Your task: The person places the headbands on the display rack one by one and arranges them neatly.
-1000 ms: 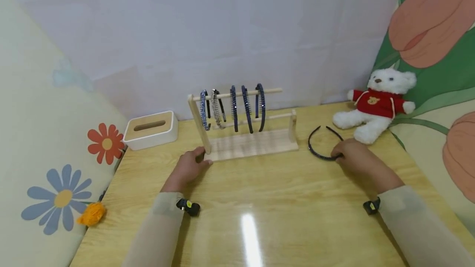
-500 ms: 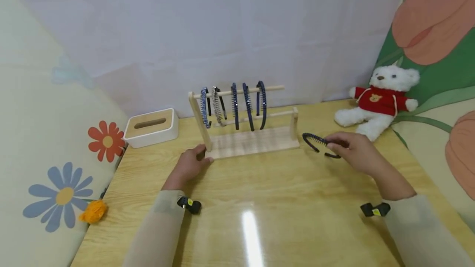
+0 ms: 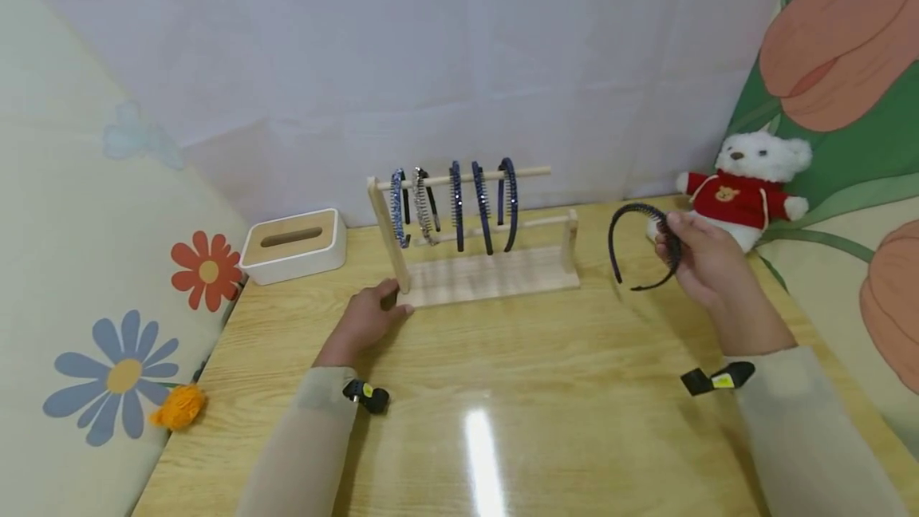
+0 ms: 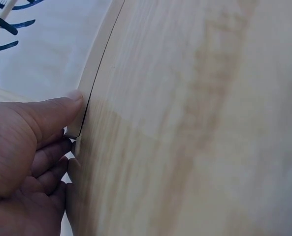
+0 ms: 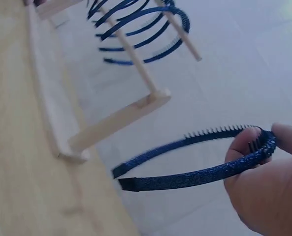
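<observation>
In the head view, my right hand (image 3: 707, 266) pinches a dark blue toothed headband (image 3: 636, 207) by its curved side and holds it above the table. The right wrist view shows thumb and fingers around the band's curve (image 5: 200, 180), with its two tips pointing away from the hand. A wooden headband rack (image 3: 488, 278) stands left of it. My left hand (image 3: 362, 317) grips the left end of the rack's base, its thumb on the base edge. On the upper rod hang a light blue glittery headband (image 3: 397, 210), a silver one (image 3: 419, 206) and several dark blue ones (image 3: 456, 206).
A white tissue box (image 3: 293, 250) with a wooden lid stands at the back left. At the back right sits a white teddy bear (image 3: 732, 191) in a red sweater, close behind my right hand. An orange fuzzy object (image 3: 179, 408) lies at the left table edge.
My right hand has lifted the headband off the table and turned it, so its tips now point down and left. The left hand stays on the rack's base.
</observation>
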Tool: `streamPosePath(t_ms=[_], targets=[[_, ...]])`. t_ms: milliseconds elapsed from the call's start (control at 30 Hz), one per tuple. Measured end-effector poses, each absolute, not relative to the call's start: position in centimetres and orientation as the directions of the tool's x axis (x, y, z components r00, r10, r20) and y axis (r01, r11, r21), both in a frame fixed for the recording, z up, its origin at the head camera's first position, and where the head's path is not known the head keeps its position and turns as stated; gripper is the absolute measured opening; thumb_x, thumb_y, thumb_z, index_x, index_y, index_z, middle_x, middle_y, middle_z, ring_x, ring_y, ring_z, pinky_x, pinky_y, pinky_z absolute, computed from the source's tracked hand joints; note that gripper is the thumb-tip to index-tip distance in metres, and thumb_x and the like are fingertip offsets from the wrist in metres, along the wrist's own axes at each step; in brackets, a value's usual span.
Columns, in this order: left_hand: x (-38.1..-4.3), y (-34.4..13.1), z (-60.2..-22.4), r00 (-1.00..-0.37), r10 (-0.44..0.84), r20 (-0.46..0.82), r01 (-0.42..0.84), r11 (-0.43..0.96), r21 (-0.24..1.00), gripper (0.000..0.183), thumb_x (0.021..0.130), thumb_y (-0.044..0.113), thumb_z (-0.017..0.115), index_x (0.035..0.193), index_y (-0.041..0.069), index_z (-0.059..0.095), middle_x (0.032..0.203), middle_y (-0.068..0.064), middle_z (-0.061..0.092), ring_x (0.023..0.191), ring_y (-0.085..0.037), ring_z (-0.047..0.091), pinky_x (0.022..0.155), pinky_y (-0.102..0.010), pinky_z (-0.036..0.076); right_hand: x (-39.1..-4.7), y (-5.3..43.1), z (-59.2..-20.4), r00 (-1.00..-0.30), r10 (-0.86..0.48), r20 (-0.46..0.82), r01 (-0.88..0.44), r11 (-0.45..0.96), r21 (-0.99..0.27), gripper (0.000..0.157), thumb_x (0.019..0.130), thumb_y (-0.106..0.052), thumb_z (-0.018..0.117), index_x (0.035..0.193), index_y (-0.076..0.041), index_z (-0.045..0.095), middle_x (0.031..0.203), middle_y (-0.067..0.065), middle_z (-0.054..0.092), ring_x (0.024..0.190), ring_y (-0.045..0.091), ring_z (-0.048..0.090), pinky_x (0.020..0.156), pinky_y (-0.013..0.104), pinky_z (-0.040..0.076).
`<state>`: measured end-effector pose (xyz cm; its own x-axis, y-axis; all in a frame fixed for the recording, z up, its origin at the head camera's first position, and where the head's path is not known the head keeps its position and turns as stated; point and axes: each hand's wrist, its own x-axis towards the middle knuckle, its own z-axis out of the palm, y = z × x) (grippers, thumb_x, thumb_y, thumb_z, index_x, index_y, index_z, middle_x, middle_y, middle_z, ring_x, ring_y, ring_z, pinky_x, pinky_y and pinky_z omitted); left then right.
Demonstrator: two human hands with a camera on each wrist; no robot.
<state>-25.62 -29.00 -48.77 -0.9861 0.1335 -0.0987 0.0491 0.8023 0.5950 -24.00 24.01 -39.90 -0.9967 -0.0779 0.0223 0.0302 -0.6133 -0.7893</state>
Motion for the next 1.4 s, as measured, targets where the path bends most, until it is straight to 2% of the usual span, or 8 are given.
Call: streamPosePath(t_ms=[133,300,533,867,1133,1400], targets=[[-25.6,-29.0,-48.8,-0.985,0.137,-0.102,0.051,0.808,0.588,0.063,0.11,0.03,0.069,0.166,0.009,0.047,0.167,-0.024,0.048,0.157,-0.049,0.041,0.129,-0.065,0.035,-24.8,22.1,-37.5,-0.991,0.035,0.132,-0.114,-0.738,-0.665,0.012,0.107,-0.005,0.066,0.097,-0.001,0.069,0.097,0.01,0.068,0.087,0.018,0.065,0.076,0.024,0.061],[-25.8,-29.1,-48.8,-0.985,0.142,-0.095,0.061,0.812,0.58,0.063,0.11,0.029,0.069,0.165,0.009,0.048,0.166,-0.025,0.049,0.156,-0.051,0.042,0.128,-0.065,0.036,-25.8,19.6,-34.9,-0.959,0.12,0.256,-0.259,-0.734,-0.628,0.012,0.107,-0.009,0.068,0.098,-0.002,0.066,0.097,0.01,0.064,0.087,0.017,0.063,0.078,0.023,0.059],[-25.8,-29.1,-48.8,-0.986,0.14,-0.095,0.061,0.82,0.569,0.063,0.11,0.029,0.069,0.165,0.009,0.049,0.165,-0.026,0.049,0.155,-0.051,0.043,0.128,-0.066,0.037,-27.7,16.3,-34.5,-0.965,0.117,0.235,-0.244,-0.736,-0.632,0.012,0.107,-0.01,0.068,0.097,-0.005,0.069,0.093,0.006,0.069,0.085,0.016,0.064,0.078,0.021,0.061],[-25.7,-29.0,-48.8,-0.985,0.131,-0.112,0.043,0.814,0.579,0.064,0.11,0.029,0.069,0.166,0.008,0.047,0.167,-0.025,0.047,0.157,-0.051,0.04,0.129,-0.066,0.035,-29.1,13.7,-35.5,-0.972,0.141,0.189,-0.232,-0.722,-0.651,0.022,0.11,-0.006,0.062,0.09,-0.009,0.071,0.084,0.004,0.073,0.076,0.013,0.068,0.073,0.018,0.061],[-25.6,-29.0,-48.6,-0.985,0.129,-0.112,0.043,0.819,0.572,0.063,0.11,0.028,0.069,0.166,0.009,0.047,0.167,-0.026,0.047,0.156,-0.051,0.041,0.128,-0.065,0.036,-29.7,12.7,-36.5,-0.979,0.136,0.154,-0.205,-0.674,-0.709,0.027,0.11,-0.005,0.061,0.088,-0.012,0.073,0.083,0.0,0.073,0.076,0.012,0.067,0.073,0.019,0.06],[-25.7,-29.0,-48.9,-0.986,0.13,-0.102,0.048,0.815,0.578,0.064,0.109,0.03,0.07,0.165,0.009,0.048,0.167,-0.025,0.047,0.156,-0.052,0.041,0.128,-0.066,0.036,-30.5,10.5,-37.5,-0.978,0.128,0.166,-0.209,-0.615,-0.76,0.023,0.107,0.001,0.065,0.09,-0.011,0.073,0.083,0.001,0.069,0.074,0.012,0.065,0.069,0.02,0.059]])
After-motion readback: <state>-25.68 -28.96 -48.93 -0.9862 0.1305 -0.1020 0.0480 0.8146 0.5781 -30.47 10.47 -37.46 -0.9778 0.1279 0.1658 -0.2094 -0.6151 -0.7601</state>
